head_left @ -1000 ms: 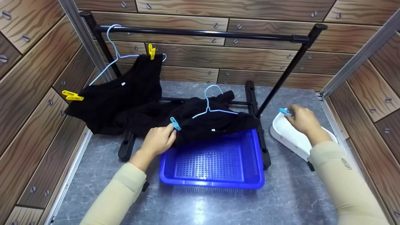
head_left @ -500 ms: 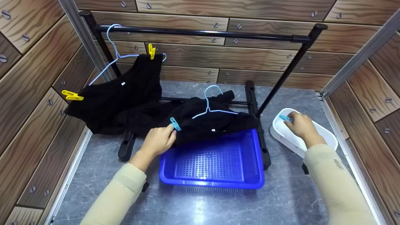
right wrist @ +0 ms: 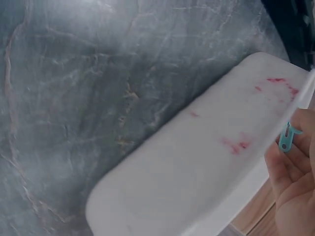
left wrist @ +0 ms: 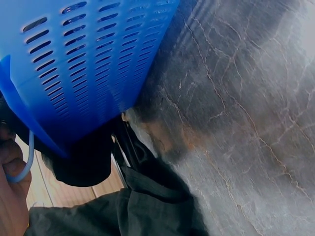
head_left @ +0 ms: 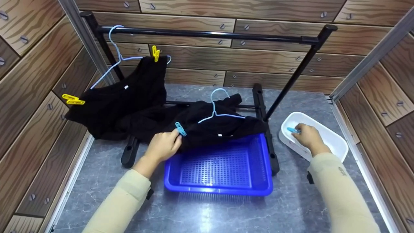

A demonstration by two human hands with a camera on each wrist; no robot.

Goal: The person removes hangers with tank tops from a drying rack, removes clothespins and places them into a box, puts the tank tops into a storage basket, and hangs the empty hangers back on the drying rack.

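Note:
My left hand (head_left: 164, 145) grips the left shoulder of a black shirt (head_left: 200, 136) together with the end of a light blue clothes hanger (left wrist: 28, 164), seen at the left edge of the left wrist view. A blue clothespin (head_left: 180, 128) stands at that shoulder, right by my left fingertips. The hanger's hook (head_left: 220, 90) points up. My right hand (head_left: 307, 137) pinches another blue clothespin (right wrist: 285, 138) between thumb and fingers, over a white oblong tub (head_left: 333, 142). The shirt lies partly over the back of a blue plastic basket (head_left: 220, 189).
A black clothes rack (head_left: 207, 33) stands behind the basket. On its left hangs a second black garment (head_left: 126, 100) on a blue hanger (head_left: 118, 48), with yellow clothespins (head_left: 73, 99) at both ends. Wood-patterned walls (head_left: 258, 58) enclose the grey marbled floor (head_left: 113, 181).
My right hand has moved nearer and slightly left over the white tub, keeping hold of its blue clothespin. My left hand stays at the shirt's shoulder.

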